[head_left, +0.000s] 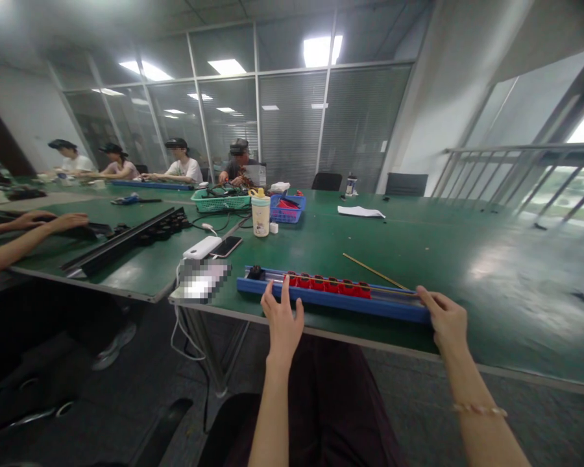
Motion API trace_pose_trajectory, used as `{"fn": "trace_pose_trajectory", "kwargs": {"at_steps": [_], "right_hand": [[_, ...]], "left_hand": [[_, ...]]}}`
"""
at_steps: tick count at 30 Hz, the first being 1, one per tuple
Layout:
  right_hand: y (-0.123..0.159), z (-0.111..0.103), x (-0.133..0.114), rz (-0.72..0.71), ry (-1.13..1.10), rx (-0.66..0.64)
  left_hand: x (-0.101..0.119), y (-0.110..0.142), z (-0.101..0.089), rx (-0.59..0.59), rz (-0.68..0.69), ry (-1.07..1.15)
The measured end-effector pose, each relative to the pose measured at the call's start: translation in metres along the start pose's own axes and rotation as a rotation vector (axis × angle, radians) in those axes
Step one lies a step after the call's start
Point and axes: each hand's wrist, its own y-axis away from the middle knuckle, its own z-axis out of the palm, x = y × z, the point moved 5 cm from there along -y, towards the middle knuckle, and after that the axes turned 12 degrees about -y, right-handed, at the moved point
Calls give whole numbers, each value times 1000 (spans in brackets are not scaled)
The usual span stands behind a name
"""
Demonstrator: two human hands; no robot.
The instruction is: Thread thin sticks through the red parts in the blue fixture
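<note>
A long blue rail-like tray (pixel 331 299) lies along the near edge of the green table (pixel 467 259). A row of several red pieces (pixel 328 285) sits in its metal channel, and a small black piece (pixel 255 272) sits near its left end. My left hand (pixel 282 321) is open, with fingers spread and raised against the tray's front side. My right hand (pixel 445 318) has its fingers curled over the tray's right end and holds it. A thin wooden stick (pixel 374 271) lies behind the tray, its near end hidden behind the tray's right part.
Left of the tray lie a blurred white item (pixel 204 279), a power bank (pixel 202 247) and a phone (pixel 226 246). Behind stand a cup (pixel 260 214) and baskets (pixel 287 209). A co-worker's hands (pixel 48 222) rest by a black rail at left; several people sit beyond.
</note>
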Motion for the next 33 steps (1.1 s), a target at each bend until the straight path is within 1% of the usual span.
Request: {"fn": "trace_pose_trajectory", "kwargs": {"at_steps": [5,8,12,17,21,28,33], "right_hand": [[-1,0,3,24,-32,12],[-1,0,6,36,-13,12],[-2,1,5,24,-34,0],[-1,2,4,17,-47,-1],[-1,1,5,21,-65,25],[0,1,3,53,-69,61],[-2,0,7,58,-105,95]], "left_hand": [[3,2,8,19,30,-75],[5,4,9,51,32,-83],[5,5,10,62,43,-94],[6,4,10,55,42,-114],[7,4,11,34,40,-130],[9,2,11,36,82,-139],[10,2,11,28,83,-168]]}}
